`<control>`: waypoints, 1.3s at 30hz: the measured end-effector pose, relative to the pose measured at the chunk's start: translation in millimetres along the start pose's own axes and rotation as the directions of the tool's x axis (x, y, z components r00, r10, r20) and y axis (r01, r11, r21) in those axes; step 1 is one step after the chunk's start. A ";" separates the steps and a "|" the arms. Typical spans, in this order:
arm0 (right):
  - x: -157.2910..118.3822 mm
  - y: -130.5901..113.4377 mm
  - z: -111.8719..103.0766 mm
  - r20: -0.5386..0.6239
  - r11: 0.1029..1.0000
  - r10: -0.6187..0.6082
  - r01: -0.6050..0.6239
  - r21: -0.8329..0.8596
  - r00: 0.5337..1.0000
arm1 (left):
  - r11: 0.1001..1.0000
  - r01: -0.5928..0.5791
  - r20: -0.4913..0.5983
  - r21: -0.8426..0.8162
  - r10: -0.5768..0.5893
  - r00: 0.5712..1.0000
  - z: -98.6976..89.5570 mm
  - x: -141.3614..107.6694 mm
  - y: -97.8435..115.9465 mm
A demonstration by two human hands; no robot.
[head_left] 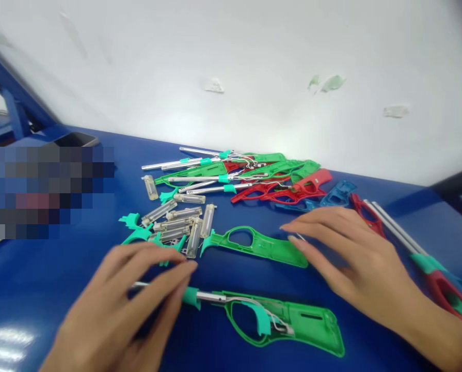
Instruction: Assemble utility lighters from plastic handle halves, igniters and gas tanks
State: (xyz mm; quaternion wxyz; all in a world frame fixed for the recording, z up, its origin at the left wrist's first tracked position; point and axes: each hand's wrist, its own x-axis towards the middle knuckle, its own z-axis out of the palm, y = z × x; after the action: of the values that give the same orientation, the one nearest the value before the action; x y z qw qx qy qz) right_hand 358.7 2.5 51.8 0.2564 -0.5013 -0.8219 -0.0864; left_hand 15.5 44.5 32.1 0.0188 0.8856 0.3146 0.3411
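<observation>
My left hand (126,305) is closed around the metal tube (211,297) of an opened gas lighter, whose tip shows behind the fingers. The lighter's green half shell (319,330) lies open side up, with a teal trigger (259,315) and thin white wires (250,302) in it. My right hand (350,253) has thumb and index finger pinched on a small thin metal piece (300,236), too small to name. Just beside those fingertips lies another green half shell (269,248) with a teal piece at its left end.
Clear fuel tanks (194,237) and teal parts (136,235) lie behind my left hand. Tubes with wires and green and red shells (292,191) are piled along the white wall (254,77). Red-handled lighters (443,289) lie at right; a dark phone-like object (78,139) at far left.
</observation>
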 end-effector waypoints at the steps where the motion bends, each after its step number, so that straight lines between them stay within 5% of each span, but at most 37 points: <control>1: -1.5 -0.5 1.7 0.019 1.000 -0.005 0.005 0.011 1.000 | 0.997 0.066 -0.051 0.040 -0.064 0.997 -4.5 3.6 -6.7; 4: -1.1 -5.9 5.5 0.080 0.998 -0.032 0.028 0.052 0.996 | 0.981 0.145 -0.046 0.126 -0.140 0.989 -17.8 15.7 -28.1; 8: 23.7 -23.9 6.9 0.108 0.996 -0.024 0.014 0.086 0.994 | 0.998 0.044 0.068 0.054 -0.048 0.997 -24.6 30.8 -43.3; 13: 85.2 -50.8 21.2 0.130 0.998 0.010 -0.017 0.055 0.991 | 1.000 0.028 0.213 0.001 -0.027 0.977 -15.6 41.6 -36.9; 18: 126.2 -57.9 50.2 0.306 0.991 0.133 -0.133 -0.023 0.943 | 0.999 0.042 0.317 0.033 -0.051 0.947 -13.6 38.4 -32.7; 27: 132.9 -52.3 57.5 0.475 0.955 0.253 -0.296 0.016 0.843 | 0.995 0.040 0.302 0.090 -0.066 0.951 -20.4 30.0 -54.0; 33: 133.9 -53.2 55.5 0.398 0.946 0.215 -0.291 0.139 0.892 | 0.990 0.046 0.268 0.134 -0.081 0.960 -19.4 31.6 -62.2; 39: 128.8 -71.4 50.4 0.367 0.959 -0.004 -0.100 0.264 0.930 | 0.985 0.038 0.284 0.166 -0.085 0.955 -19.4 32.4 -50.0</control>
State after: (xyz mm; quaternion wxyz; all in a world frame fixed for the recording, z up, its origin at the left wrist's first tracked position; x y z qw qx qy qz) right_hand 232.7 88.6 82.4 0.1698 -0.4877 -0.8464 0.1305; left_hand -5.2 99.6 53.9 0.0048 0.9145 0.3619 0.1807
